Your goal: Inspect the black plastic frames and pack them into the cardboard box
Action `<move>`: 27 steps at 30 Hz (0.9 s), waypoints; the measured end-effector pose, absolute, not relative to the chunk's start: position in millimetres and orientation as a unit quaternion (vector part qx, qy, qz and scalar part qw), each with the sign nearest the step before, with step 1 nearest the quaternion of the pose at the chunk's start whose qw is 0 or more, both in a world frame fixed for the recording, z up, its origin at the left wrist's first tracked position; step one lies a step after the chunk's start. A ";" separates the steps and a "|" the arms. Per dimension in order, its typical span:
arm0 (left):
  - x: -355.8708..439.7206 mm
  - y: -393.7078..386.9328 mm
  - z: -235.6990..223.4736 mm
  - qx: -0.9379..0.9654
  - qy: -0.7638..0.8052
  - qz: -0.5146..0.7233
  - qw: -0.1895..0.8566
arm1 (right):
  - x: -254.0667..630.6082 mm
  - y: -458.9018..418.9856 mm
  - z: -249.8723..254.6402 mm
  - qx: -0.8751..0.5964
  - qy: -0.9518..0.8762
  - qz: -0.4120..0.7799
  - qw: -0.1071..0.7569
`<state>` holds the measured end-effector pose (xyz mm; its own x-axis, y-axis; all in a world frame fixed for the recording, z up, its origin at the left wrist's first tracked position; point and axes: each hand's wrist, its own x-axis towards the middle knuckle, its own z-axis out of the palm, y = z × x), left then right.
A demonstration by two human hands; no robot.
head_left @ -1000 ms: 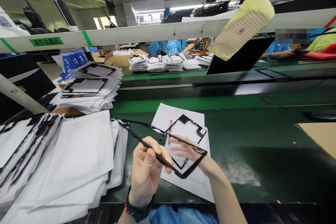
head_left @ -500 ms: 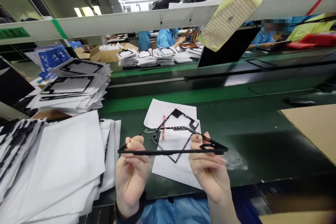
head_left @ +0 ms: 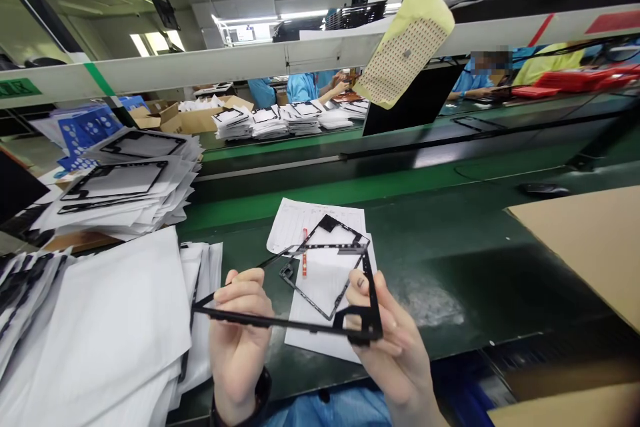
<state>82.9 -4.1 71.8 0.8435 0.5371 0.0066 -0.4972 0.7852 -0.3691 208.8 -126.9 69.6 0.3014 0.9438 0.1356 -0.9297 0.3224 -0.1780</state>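
Observation:
A thin black rectangular frame (head_left: 295, 327) is held up in front of me, tilted, with its near edge toward my body. My left hand (head_left: 240, 327) grips its left side, fingers curled over the bar. On the right side, my right hand (head_left: 387, 343) pinches the frame close to its near right corner, which has a wider plate with a cut-out. Beneath it on the bench lies a second black frame (head_left: 310, 300), turned like a diamond on white paper sheets (head_left: 320, 340). A red pen-like stick (head_left: 305, 253) rests on the papers.
White sleeves (head_left: 120, 300) with black frames lie stacked at left, with another pile (head_left: 120, 200) behind. A cardboard sheet (head_left: 590, 240) and a dark mouse (head_left: 544, 190) are at right. A yellow sheet (head_left: 407, 47) hangs from the rail. Co-workers in blue (head_left: 303, 88) sit beyond.
The held frame has turned from nearly edge-on to a more open angle, its near right corner dropping lower and shifting left. Both hands stay on it. My view has shifted slightly.

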 end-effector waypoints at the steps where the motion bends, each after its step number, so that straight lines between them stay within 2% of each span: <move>1: 83.7 -4.3 71.6 -0.161 -0.048 0.277 0.946 | 207.2 -126.8 69.5 -0.055 -0.138 0.566 0.811; 7: 87.5 -4.3 71.7 -0.122 -0.031 0.310 0.942 | 201.6 -127.3 68.1 -0.109 -0.237 0.521 0.813; 11: 87.5 -5.8 74.4 -0.095 -0.011 0.334 0.938 | 201.0 -127.7 71.3 -0.133 -0.233 0.501 0.823; 21: 79.4 -8.8 75.5 -0.160 -0.064 0.275 0.946 | 200.6 -131.1 76.8 -0.099 -0.179 0.522 0.828; 27: 78.1 -11.6 80.3 -0.139 -0.010 0.292 0.946 | 199.6 -131.4 76.3 -0.129 -0.155 0.522 0.829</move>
<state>78.1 -11.6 80.3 0.8287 0.5562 -0.0617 -0.5505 0.7904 -0.2687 199.6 -131.4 76.3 0.4077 0.9049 0.1224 -0.8248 0.4225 -0.3758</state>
